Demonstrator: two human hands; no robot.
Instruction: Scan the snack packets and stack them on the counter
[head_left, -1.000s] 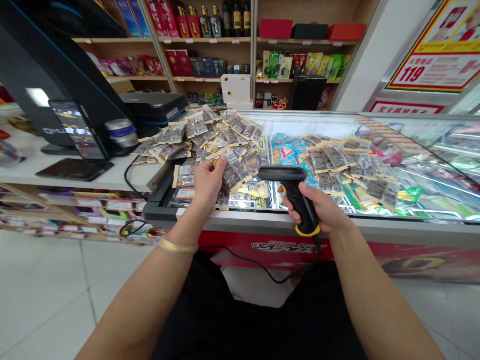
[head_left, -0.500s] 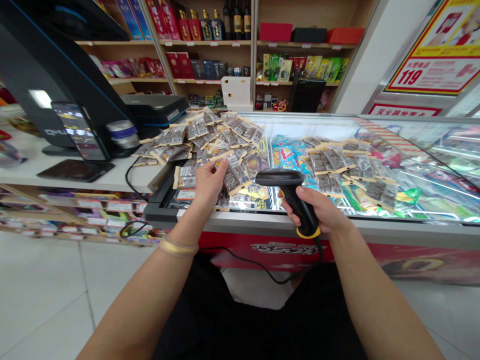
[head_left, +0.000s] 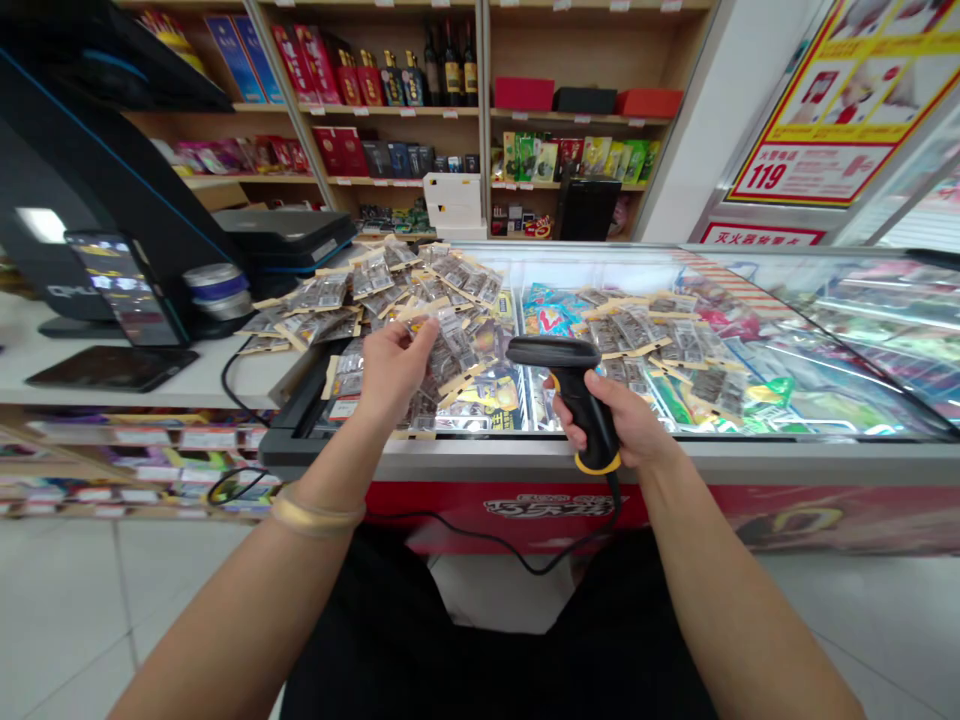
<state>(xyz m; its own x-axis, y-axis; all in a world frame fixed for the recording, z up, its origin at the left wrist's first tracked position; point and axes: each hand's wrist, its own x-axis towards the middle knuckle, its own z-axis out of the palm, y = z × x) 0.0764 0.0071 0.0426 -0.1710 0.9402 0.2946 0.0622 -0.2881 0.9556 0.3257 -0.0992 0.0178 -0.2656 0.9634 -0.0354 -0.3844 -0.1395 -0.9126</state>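
My left hand [head_left: 390, 368] is closed on a clear snack packet [head_left: 448, 350] with a tan edge, lifted a little above the pile of like packets [head_left: 390, 285] on the freezer's glass lid [head_left: 750, 400]. My right hand [head_left: 619, 425] grips the black barcode scanner [head_left: 570, 385] by its handle, its head level with the held packet and close to its right. The scanner's black cable [head_left: 487, 540] hangs below the freezer's front edge. A second group of packets [head_left: 660, 335] lies to the right of the scanner.
A black till screen [head_left: 97, 190] and a phone on a stand [head_left: 120, 290] sit on the white counter [head_left: 45, 350] at left, with a dark tablet [head_left: 112, 368] flat beside them. Shelves of bottles and boxes [head_left: 450, 90] fill the back wall. White floor tiles lie below.
The view has shifted left and down a little. My left hand has raised the packet slightly off the pile, and the scanner in my right hand has moved closer to it.
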